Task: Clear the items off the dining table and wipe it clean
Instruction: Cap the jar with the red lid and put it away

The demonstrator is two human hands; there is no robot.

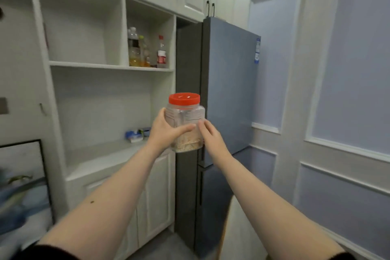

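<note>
A clear plastic jar [185,116] with a red screw lid [184,98] is held up in the air at arm's length, in front of the grey fridge's edge. Pale flaky food fills its bottom part. My left hand [163,133] wraps the jar's left side with the thumb across its front. My right hand [211,135] presses on the jar's right side, fingers against the wall. The dining table is out of view.
A white shelf cabinet [109,65] stands to the left, with three bottles [145,50] on an upper shelf and a blue-white pack [134,134] on the counter shelf. A tall grey fridge [223,95] stands right of it. A framed picture [23,183] leans at lower left.
</note>
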